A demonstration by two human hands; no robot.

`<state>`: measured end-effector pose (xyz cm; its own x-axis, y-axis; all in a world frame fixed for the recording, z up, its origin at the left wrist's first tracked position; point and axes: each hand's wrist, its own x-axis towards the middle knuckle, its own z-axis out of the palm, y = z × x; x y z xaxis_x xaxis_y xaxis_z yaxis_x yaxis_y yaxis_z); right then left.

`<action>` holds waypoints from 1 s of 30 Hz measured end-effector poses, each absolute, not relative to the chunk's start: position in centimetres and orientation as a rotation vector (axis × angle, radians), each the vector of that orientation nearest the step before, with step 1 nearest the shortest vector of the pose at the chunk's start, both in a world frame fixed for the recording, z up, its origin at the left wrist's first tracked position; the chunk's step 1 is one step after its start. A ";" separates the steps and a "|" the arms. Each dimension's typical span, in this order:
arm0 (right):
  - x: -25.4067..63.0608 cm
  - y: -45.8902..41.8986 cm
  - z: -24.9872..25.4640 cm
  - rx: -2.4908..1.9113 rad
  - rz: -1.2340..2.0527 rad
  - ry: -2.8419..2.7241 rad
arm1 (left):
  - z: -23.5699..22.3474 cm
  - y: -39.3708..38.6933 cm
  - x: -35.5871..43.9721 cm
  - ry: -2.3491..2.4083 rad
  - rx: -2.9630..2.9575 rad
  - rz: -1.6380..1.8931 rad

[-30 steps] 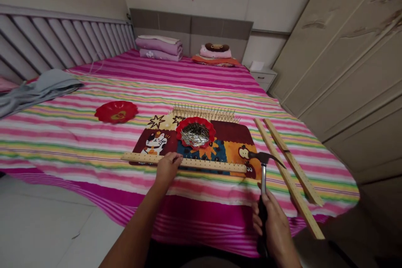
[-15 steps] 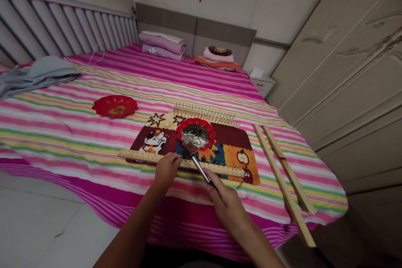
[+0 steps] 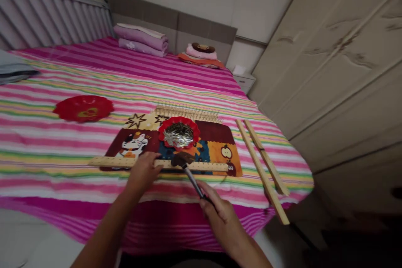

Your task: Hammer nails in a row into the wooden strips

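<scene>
A long wooden strip (image 3: 207,166) with a row of small marks lies across the near edge of a colourful cartoon mat (image 3: 220,150) on the striped bed. My left hand (image 3: 143,172) is closed on the strip near its middle. My right hand (image 3: 218,213) is wrapped round the handle of a hammer (image 3: 185,165), whose dark head sits just above the strip, right of my left hand. A red dish (image 3: 179,133) piled with metal nails stands on the mat behind the strip. A second strip studded with upright nails (image 3: 188,111) lies at the mat's far edge.
Two bare wooden strips (image 3: 262,163) lie diagonally at the bed's right edge. A second red dish (image 3: 83,108) sits far left. Folded bedding (image 3: 141,39) and a plush toy (image 3: 202,48) are at the headboard. A wardrobe (image 3: 339,67) stands to the right.
My right hand swung the hammer from the mat's right end over to the middle, then lowered its head from above the nail dish down to the strip. My left hand stayed on the strip.
</scene>
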<state>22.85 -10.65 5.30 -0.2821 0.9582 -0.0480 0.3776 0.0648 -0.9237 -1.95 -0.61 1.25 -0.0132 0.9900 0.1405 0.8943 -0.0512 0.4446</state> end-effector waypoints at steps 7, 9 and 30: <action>24.6 -14.4 3.9 -1.413 1.302 -1.592 | 0.8 1.4 -6.1 1.722 2.236 0.383; 24.6 -14.9 3.8 -1.456 1.314 -1.579 | 0.5 1.7 -5.6 1.684 2.211 0.427; 26.3 -16.3 0.0 -1.558 1.417 -0.766 | 0.3 1.5 8.2 1.704 2.133 0.459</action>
